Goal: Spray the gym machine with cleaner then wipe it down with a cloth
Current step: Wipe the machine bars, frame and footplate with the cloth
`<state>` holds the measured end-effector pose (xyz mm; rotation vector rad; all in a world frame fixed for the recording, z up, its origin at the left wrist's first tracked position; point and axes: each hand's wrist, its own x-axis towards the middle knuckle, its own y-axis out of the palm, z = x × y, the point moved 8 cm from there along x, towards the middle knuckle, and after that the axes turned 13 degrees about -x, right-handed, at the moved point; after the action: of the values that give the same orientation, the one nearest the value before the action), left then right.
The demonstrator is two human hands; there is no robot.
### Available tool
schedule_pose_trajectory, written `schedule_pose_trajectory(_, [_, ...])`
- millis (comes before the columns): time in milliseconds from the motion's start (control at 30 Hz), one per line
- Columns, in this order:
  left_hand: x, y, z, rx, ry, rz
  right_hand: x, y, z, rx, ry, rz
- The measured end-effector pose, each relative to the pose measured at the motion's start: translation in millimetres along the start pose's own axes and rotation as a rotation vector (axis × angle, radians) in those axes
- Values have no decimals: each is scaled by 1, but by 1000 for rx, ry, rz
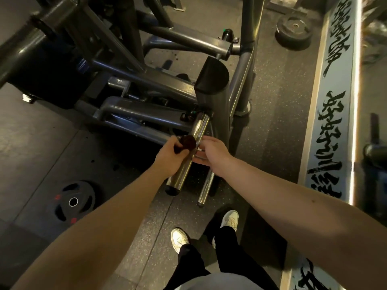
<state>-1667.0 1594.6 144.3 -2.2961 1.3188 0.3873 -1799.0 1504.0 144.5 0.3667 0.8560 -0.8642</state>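
Note:
A grey steel gym machine [134,84] fills the upper left. A chrome weight-loading bar [201,128] sticks out from it toward me. My left hand [169,155] grips a small dark cloth [187,143] and presses it against the left side of this bar. My right hand [211,151] reaches in from the right, its fingers stretched out toward the bar just beside the cloth. No spray bottle is in view.
A thinner chrome peg [206,189] runs below the bar. One black weight plate [73,201] lies on the floor at left, another [294,31] at top right. A lettered banner [328,114] lines the right side. My white shoes [229,220] stand on the rubber floor.

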Motion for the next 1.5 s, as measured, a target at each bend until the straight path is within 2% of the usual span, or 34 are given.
schedule_pose_trajectory(133, [-51,-8,29,36,-56,21,-8,7,-8,-10,11,-16])
schedule_pose_trajectory(233, [-83,-13,31,101,-27,21,-32,12,-21,-58,10,-66])
schedule_pose_trajectory(333, [-103,-15,26,88,20,-48,-52,14,-44,-113,37,-93])
schedule_pose_trajectory(467, [-123,-5,9,-55,88,-69,-80,18,-66,-64,42,42])
schedule_pose_trajectory(567, [-134,12,4,-130,82,-9,-93,16,-81,83,86,203])
schedule_pose_trajectory(633, [-139,24,7,-117,84,36,-99,8,-87,70,73,260])
schedule_pose_trajectory(733, [-147,46,14,-83,77,70,-104,-14,-93,3,26,233])
schedule_pose_trajectory(900, [-164,84,19,-96,27,-13,-104,-58,-112,-42,-2,223])
schedule_pose_trajectory(1067, [-172,126,26,-100,-42,-67,-97,-91,-142,-53,27,286])
schedule_pose_trajectory(1200, [-146,150,72,58,-59,-23,-89,-106,-163,-34,49,370])
schedule_pose_trajectory(1367, [-150,174,47,169,-123,13,-65,-133,-172,-107,-19,270])
schedule_pose_trajectory(1500, [-120,192,70,220,-125,69,-24,-151,-201,-34,56,199])
